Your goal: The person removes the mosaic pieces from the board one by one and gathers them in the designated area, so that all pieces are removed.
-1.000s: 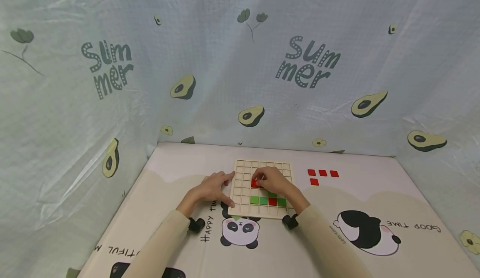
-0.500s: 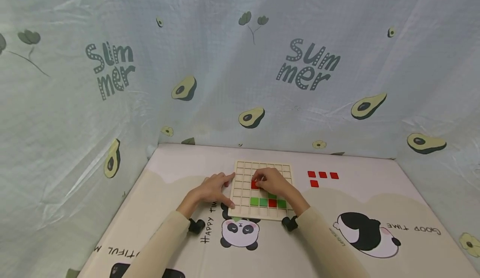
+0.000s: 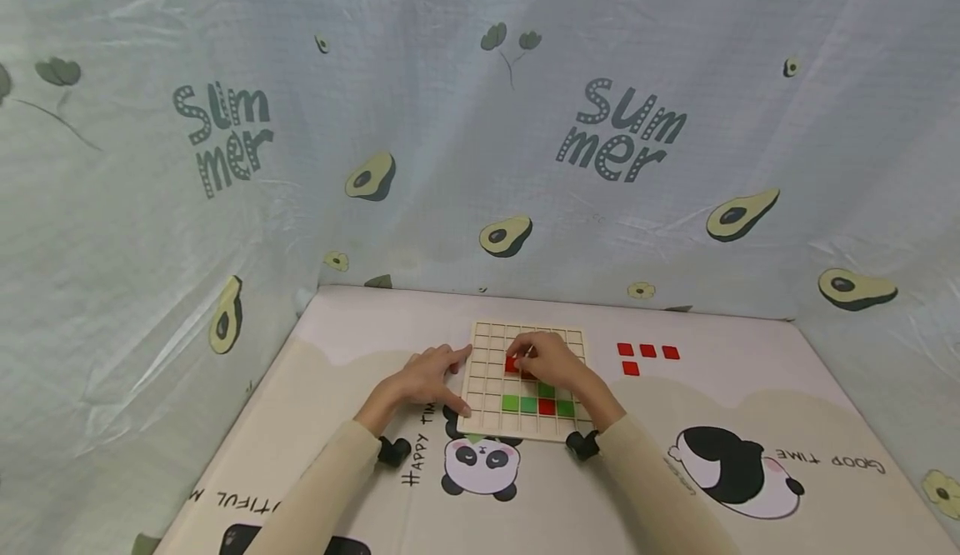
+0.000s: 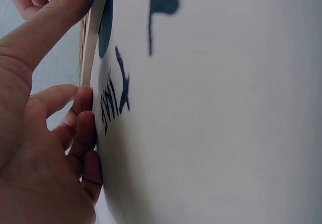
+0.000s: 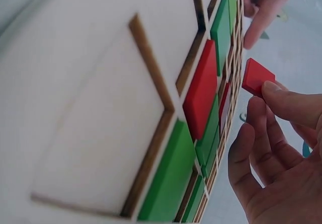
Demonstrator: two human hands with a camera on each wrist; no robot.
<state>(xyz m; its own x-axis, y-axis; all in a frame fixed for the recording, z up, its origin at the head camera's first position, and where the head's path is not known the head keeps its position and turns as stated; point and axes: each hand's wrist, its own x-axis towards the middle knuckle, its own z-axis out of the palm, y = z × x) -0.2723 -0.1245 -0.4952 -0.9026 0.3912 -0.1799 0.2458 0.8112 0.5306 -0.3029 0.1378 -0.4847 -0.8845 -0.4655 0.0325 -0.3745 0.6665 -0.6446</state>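
Note:
A pale wooden grid board (image 3: 489, 378) lies on the table. My left hand (image 3: 427, 374) rests at its left side, index finger and thumb spread and touching that edge; in the left wrist view the thumb (image 4: 55, 20) presses against the board's side. My right hand (image 3: 553, 363) is over the middle of the board. Between thumb and index finger it pinches a red square tile (image 5: 255, 76), tilted and just above the grid. A row of green tiles (image 3: 511, 403) with one red tile (image 3: 547, 407) sits in the lower cells, and more tiles lie above it, partly hidden.
Several loose red tiles (image 3: 648, 351) lie on the table to the right of the board. The tablecloth (image 3: 570, 497) has printed pandas and lettering. A hanging sheet with avocado prints (image 3: 506, 236) encloses the back and sides.
The view has shifted slightly. Both hands keep nearly the same places; the red tile stays pinched in my right hand over the board.

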